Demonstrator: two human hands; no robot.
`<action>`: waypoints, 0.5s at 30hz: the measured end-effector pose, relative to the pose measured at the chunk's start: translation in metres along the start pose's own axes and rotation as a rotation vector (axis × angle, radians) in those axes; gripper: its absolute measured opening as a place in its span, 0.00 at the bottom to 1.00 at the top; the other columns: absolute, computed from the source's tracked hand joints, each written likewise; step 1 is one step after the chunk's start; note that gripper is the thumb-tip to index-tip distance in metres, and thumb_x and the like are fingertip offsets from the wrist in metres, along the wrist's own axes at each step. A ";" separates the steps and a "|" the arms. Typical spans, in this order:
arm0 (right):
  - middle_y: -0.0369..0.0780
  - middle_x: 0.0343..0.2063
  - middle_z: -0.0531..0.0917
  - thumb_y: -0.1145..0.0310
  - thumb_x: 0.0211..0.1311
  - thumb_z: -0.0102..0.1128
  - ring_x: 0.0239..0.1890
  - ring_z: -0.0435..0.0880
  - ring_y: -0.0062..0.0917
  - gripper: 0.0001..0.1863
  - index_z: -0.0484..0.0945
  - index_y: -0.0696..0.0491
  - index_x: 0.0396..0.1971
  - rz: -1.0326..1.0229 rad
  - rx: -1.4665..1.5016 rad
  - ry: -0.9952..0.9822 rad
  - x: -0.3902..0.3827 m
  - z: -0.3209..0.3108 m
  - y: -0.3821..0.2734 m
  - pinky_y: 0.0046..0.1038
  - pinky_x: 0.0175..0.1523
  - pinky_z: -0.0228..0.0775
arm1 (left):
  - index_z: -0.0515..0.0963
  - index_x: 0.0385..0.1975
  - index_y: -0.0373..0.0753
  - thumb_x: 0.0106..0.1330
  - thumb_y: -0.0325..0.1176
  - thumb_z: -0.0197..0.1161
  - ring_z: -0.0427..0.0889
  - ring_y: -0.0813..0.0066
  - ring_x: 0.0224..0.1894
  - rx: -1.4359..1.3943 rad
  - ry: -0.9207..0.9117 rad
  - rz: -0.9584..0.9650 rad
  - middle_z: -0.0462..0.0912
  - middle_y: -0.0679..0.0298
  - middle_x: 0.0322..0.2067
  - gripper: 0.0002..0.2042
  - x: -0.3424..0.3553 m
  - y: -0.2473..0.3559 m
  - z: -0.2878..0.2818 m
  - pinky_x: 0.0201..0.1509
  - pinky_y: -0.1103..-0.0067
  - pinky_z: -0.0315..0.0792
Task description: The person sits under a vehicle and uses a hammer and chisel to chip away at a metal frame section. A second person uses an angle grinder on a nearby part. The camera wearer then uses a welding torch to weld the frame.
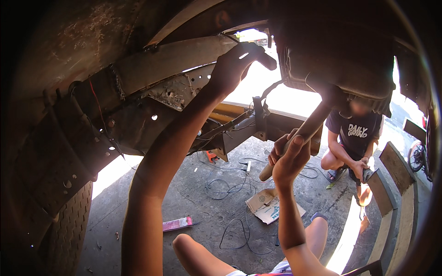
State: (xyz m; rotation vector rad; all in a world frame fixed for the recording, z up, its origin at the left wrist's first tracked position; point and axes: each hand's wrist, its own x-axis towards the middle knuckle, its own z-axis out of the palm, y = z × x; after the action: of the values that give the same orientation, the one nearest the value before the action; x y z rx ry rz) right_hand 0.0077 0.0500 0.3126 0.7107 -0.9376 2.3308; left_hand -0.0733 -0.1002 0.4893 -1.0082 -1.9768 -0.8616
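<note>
My right hand [290, 158] is wrapped around the light handle of a hammer [313, 120]. The handle slants up to the right, and its dark head sits just below the bulky dark vehicle part overhead. Higher up, my left hand [237, 64] reaches to the metal frame rail [177, 56] of the vehicle. Its fingers are curled closed near the rail's far end. Backlight darkens them, so what they grip cannot be made out. A thin dark piece shows just above the knuckles.
A tire [69, 230] stands at the left. Cords [225, 186], flattened cardboard [267, 207] and a pink packet [177, 224] lie on the concrete. At the right, a person [352, 138] crouches holding a tool, beside curved-looking metal beams [386, 221]. A loose red wire [94, 94] hangs from the frame.
</note>
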 end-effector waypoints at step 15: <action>0.32 0.14 0.66 0.46 0.75 0.47 0.10 0.61 0.11 0.22 0.65 0.53 0.38 -0.067 0.097 0.052 0.007 0.035 0.043 0.17 0.14 0.50 | 0.81 0.45 0.39 0.73 0.29 0.53 0.69 0.86 0.26 0.294 0.109 0.375 0.86 0.67 0.36 0.10 0.009 -0.014 0.000 0.31 0.85 0.63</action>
State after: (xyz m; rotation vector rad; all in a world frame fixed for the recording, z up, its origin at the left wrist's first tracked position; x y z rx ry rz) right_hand -0.0151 -0.0009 0.3185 0.7054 -0.7712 2.3365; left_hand -0.0891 -0.1035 0.4941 -1.0847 -1.6866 -0.3979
